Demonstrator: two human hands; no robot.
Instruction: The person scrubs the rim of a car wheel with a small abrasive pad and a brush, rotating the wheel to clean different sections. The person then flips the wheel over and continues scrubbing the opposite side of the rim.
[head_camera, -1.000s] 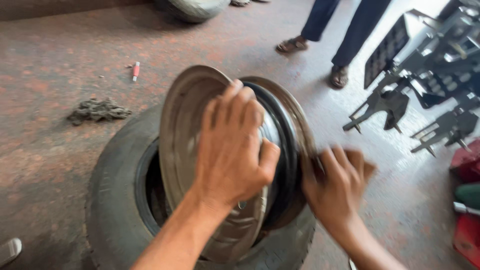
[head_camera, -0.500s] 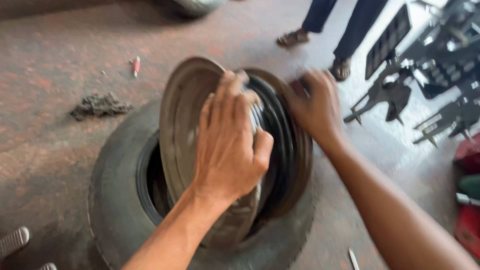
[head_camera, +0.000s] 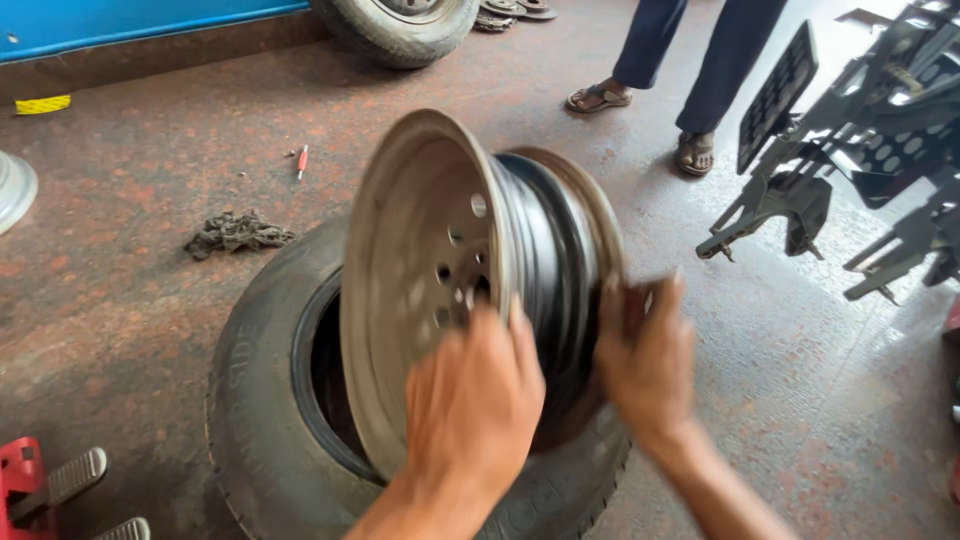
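Note:
A grey steel wheel rim (head_camera: 420, 250) stands on edge inside the opening of a black tyre (head_camera: 262, 420) that lies flat on the floor. The rim's dished face with bolt holes points left; its dark barrel points right. My left hand (head_camera: 475, 400) grips the near front edge of the rim, fingers curled over the lip. My right hand (head_camera: 645, 360) presses on the rim's back edge at the lower right. Both hands are blurred by motion.
A person in dark trousers and sandals (head_camera: 690, 150) stands at the back. A dark metal machine frame (head_camera: 860, 140) fills the right side. A greasy rag (head_camera: 235, 232) and a small red tool (head_camera: 301, 160) lie on the floor. Another tyre (head_camera: 400, 30) is behind, and a red pedal device (head_camera: 50, 490) at the lower left.
My left hand has slid from the rim's face down to its near edge. My right hand dropped from the rim's top right to its lower back edge. The rim has turned.

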